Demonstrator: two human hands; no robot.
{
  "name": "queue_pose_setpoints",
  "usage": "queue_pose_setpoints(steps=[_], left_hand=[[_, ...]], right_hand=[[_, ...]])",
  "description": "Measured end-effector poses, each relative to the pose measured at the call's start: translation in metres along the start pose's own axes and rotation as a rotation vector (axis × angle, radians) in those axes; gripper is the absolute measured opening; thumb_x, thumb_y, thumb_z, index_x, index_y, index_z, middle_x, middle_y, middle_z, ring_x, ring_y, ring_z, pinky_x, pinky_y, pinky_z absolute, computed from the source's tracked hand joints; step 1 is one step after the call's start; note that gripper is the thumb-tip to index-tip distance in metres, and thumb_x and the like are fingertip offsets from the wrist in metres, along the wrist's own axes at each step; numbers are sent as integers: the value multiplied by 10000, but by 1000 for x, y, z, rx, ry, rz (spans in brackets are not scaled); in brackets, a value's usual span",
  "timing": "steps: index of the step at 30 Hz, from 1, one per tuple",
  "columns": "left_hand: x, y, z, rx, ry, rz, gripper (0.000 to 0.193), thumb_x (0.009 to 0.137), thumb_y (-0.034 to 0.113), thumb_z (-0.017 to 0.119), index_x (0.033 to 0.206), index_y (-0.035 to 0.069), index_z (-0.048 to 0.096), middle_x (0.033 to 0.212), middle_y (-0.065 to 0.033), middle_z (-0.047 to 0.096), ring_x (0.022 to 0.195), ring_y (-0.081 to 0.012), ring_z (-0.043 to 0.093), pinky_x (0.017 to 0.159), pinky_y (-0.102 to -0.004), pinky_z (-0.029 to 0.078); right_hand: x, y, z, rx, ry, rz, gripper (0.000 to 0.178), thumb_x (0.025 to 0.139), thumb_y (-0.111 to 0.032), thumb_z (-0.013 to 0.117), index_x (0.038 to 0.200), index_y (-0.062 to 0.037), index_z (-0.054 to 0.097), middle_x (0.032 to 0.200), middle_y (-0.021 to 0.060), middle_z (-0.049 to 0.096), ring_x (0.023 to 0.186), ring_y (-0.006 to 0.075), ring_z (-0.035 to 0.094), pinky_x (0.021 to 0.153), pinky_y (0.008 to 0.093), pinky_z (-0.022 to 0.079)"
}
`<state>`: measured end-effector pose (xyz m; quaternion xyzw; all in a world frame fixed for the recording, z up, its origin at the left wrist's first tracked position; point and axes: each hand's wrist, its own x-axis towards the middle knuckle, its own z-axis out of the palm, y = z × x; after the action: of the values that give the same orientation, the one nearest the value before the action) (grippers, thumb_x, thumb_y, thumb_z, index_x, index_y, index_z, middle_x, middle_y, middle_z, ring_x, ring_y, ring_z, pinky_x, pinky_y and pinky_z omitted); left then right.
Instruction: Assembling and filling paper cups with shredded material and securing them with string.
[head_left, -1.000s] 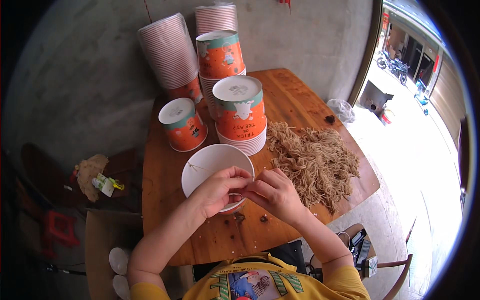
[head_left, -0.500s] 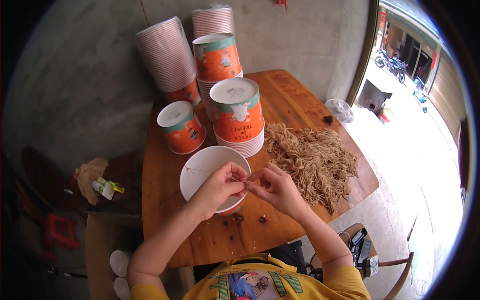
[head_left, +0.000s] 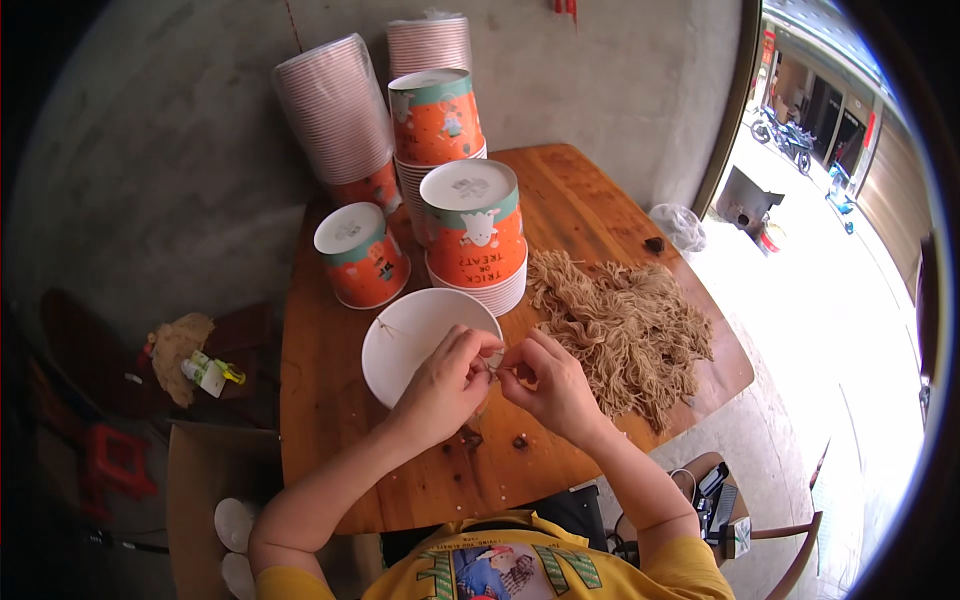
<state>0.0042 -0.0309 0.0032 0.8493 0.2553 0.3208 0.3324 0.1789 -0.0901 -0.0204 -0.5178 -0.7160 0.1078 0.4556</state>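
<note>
A paper bucket (head_left: 400, 345), white inside, stands tilted on the wooden table in front of me. A thin tan cord (head_left: 386, 327) shows at its far left inner wall. At the bucket's right rim, my left hand (head_left: 447, 385) pinches a thin piece of cord between thumb and fingers. My right hand (head_left: 548, 385) is pinched closed just beside it, fingertips almost touching the left ones. The cord between them is small and partly hidden by the fingers. Right of my right hand lies a loose heap of tan cords (head_left: 630, 335).
Orange-and-green printed buckets stand upside down, one alone (head_left: 362, 258) and others in a stack (head_left: 478, 225). Tall wrapped stacks (head_left: 335, 110) lean by the grey wall. The wooden table (head_left: 570, 190) ends near my body. An open carton (head_left: 190, 470) sits at lower left.
Both hands have stayed together at the rim, with the right hand slightly lower. The bucket has tipped a little, and its orange side below my hands has gone out of sight. The cord across its inside shows less.
</note>
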Motion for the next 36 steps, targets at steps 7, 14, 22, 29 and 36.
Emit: queue_pose_setpoints(steps=[7, 14, 22, 29, 36], left_hand=[[-4, -7, 3, 79, 13, 30, 204, 825, -48, 593, 1010, 17, 536, 1043, -110, 453, 842, -250, 607, 740, -346, 524], [-5, 12, 5, 363, 130, 170, 153, 819, -43, 614, 924, 26, 526, 983, -124, 480, 827, -315, 597, 691, -404, 505], [-7, 5, 10, 134, 193, 8, 147, 810, -40, 620, 912, 15, 530, 834, -133, 577, 777, -313, 607, 678, -390, 498], [-8, -1, 8, -78, 172, -59, 117, 836, -44, 602, 916, 4, 531, 837, -97, 605, 734, -185, 626, 618, -306, 513], [-4, -5, 4, -254, 76, -223, 101, 854, -16, 596, 907, 23, 519, 821, -36, 584, 752, -91, 569, 670, -263, 489]], right_hand=[[-3, 1, 6, 80, 70, 12, 112, 776, -63, 682, 822, -40, 583, 734, 80, 516, 667, 254, 538, 614, 371, 446], [-4, 1, 7, -8, 116, -59, 127, 766, -61, 703, 818, -65, 588, 736, 64, 517, 664, 245, 531, 618, 367, 431], [-6, -2, 13, -69, 176, -146, 164, 739, -17, 733, 847, -47, 614, 767, 56, 535, 664, 205, 553, 575, 313, 468], [-9, -1, 16, 19, 171, -72, 144, 767, -15, 722, 860, -34, 614, 774, 62, 541, 680, 190, 565, 583, 301, 468], [-10, -6, 17, 274, 131, 124, 93, 847, -61, 676, 882, -12, 605, 816, 54, 553, 675, 148, 567, 601, 261, 475]])
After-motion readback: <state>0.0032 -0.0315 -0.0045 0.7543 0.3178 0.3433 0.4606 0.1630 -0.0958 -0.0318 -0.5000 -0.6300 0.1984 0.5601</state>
